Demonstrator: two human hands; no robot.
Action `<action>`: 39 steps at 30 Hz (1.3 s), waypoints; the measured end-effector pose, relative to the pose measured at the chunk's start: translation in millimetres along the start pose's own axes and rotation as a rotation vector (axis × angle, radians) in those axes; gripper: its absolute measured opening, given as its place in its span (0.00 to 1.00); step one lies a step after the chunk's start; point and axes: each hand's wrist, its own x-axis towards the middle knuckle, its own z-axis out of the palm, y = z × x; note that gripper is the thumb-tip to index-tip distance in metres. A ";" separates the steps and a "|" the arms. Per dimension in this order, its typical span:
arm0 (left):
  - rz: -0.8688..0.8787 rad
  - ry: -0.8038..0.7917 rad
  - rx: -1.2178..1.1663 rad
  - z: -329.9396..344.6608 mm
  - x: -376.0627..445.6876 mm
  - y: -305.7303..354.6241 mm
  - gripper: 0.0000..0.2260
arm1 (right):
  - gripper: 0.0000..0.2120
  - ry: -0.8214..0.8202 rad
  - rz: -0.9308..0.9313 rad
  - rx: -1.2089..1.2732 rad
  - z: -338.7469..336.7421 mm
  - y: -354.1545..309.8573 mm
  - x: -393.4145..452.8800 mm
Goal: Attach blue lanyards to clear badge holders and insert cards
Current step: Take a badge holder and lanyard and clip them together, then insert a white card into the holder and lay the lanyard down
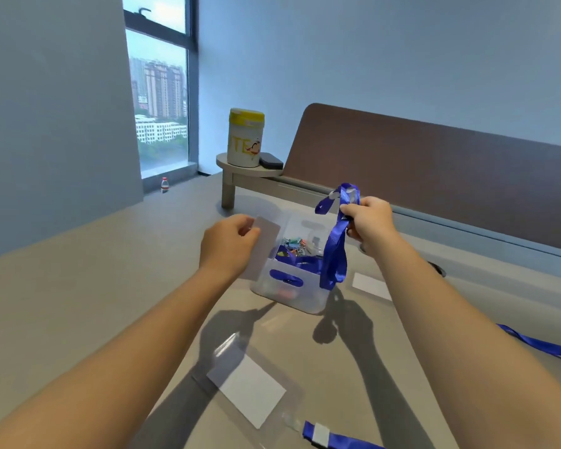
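My left hand (229, 243) pinches a grey-white card (263, 241) in the air, just left of a clear plastic box (292, 294). Above the box's right side, my right hand (368, 220) is closed on a blue lanyard (336, 251) whose loop hangs down over the box; a clear badge holder seems to be pinched with it, hard to make out. Near the front of the table lies a clear badge holder with a white card (250, 388) inside, and a blue lanyard (334, 439) clipped to it runs off the bottom edge.
The clear box holds blue lanyards and coloured clips. Another white card (371, 285) lies right of the box, and a blue lanyard (538, 345) trails at the far right. A yellow-lidded canister (245, 137) and a dark case (270, 160) stand on a small shelf before a brown divider (434, 176).
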 end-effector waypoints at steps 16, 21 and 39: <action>0.010 0.056 0.055 -3.0 30.6 -33.8 0.12 | 0.16 -0.233 -0.099 -0.701 74.4 33.5 41.6; 0.105 0.026 0.086 1.7 9.7 -11.6 0.11 | 0.16 -0.171 -0.211 -0.671 35.5 27.9 6.7; 0.702 -0.390 0.176 102.8 -196.6 87.2 0.14 | 0.16 0.023 0.199 -0.952 -241.6 149.8 -205.4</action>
